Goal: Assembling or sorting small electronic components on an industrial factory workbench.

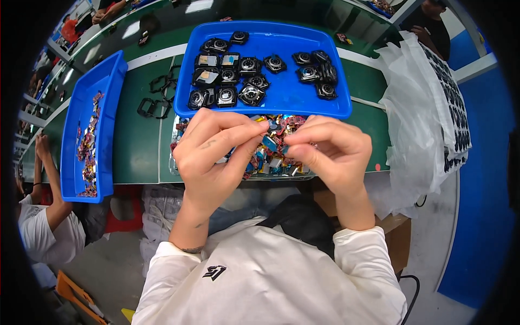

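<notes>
Both of my hands are raised over a shallow clear container heaped with small colourful electronic parts (276, 164). My left hand (211, 154) is closed in a pinch, with thumb and forefinger at a small part with a round blue face (269, 143). Facing it, my right hand (336, 151) also pinches, its fingertips near a bit of blue; what exactly lies between them is too small to make out. Just beyond, a large blue tray (271, 40) holds several black smartwatch bodies (249, 66) with round sensor backs.
Left of the large tray lie black empty frames (154, 107) on the green bench (135, 143). A narrower blue tray (111, 124) there holds small parts. On the right, white wrapping sheets (403, 119) hang beside stacked trays of dark pieces (459, 116). Other people sit nearby.
</notes>
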Tool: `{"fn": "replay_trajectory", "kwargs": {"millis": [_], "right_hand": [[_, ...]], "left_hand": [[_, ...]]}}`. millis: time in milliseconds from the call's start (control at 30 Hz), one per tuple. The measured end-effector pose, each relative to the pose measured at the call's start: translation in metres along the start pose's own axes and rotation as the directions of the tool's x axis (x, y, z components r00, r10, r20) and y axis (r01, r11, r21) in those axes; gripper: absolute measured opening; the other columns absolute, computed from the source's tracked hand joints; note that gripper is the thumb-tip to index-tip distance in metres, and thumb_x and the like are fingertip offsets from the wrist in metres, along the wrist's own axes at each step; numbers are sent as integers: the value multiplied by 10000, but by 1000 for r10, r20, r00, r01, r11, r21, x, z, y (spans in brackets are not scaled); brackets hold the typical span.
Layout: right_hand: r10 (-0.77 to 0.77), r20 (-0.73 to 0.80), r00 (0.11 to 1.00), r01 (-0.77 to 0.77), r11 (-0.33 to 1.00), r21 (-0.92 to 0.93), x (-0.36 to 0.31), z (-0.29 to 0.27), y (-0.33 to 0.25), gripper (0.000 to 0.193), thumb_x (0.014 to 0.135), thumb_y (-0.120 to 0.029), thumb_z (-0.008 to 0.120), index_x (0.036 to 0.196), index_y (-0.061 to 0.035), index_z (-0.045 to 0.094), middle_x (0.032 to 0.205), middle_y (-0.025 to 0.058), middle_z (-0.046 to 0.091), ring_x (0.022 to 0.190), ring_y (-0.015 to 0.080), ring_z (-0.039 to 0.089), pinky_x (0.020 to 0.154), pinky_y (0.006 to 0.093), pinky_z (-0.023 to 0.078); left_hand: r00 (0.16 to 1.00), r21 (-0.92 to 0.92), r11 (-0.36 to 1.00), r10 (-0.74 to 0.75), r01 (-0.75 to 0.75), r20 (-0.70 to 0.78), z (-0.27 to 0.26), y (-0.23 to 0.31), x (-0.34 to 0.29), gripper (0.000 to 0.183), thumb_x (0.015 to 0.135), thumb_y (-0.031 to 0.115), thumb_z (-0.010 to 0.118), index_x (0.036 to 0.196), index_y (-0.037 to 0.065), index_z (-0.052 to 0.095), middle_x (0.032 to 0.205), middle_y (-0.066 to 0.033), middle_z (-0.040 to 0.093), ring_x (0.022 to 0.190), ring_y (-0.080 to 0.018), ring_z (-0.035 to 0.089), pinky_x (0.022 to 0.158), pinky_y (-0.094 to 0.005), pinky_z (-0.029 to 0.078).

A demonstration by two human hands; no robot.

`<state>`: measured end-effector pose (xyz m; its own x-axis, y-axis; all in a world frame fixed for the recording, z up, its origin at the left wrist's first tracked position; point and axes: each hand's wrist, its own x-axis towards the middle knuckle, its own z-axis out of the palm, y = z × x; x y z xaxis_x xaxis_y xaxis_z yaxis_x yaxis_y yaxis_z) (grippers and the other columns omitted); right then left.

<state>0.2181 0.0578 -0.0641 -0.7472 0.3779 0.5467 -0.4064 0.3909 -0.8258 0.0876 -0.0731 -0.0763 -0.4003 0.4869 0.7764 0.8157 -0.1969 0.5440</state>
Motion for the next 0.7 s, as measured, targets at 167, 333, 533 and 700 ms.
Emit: {"fn": "replay_trajectory", "kwargs": {"millis": [167, 333, 533, 700], "right_hand": [[-117, -5, 993, 117, 993, -32, -6, 5, 5, 107, 722, 24, 718, 825, 20, 688, 720, 75, 657, 606, 116, 590, 547, 221, 454], [57, -131, 990, -48, 996, 69, -15, 5, 8, 154, 724, 73, 692, 870, 27, 678, 805, 95, 651, 699, 116, 594, 591, 217, 460], [87, -197, 977, -83, 996, 26, -21, 9, 0, 210, 710, 75, 699, 914, 25, 680, 819, 89, 648, 705, 106, 587, 609, 208, 464], [-8, -175, 984, -10, 995, -104, -22, 8, 4, 229, 698, 71, 708, 920, 19, 684, 803, 80, 650, 661, 102, 582, 575, 205, 462]], "left_hand": [[995, 42, 995, 92, -91, -30, 5, -1, 0, 244, 609, -32, 748, 826, 76, 715, 742, -19, 644, 625, -150, 521, 546, -252, 382], [995, 93, 992, 93, -90, -27, 10, -2, 0, 288, 607, -41, 742, 865, 86, 717, 728, -17, 622, 606, -147, 507, 514, -250, 374], [986, 155, 974, 167, -166, 9, 10, 3, -2, 324, 575, -44, 737, 870, 87, 713, 735, -15, 606, 602, -155, 500, 503, -255, 378], [983, 138, 974, 182, -180, 0, 13, 3, -1, 323, 570, -41, 741, 867, 84, 714, 721, -15, 602, 597, -156, 493, 506, -254, 381]]}}
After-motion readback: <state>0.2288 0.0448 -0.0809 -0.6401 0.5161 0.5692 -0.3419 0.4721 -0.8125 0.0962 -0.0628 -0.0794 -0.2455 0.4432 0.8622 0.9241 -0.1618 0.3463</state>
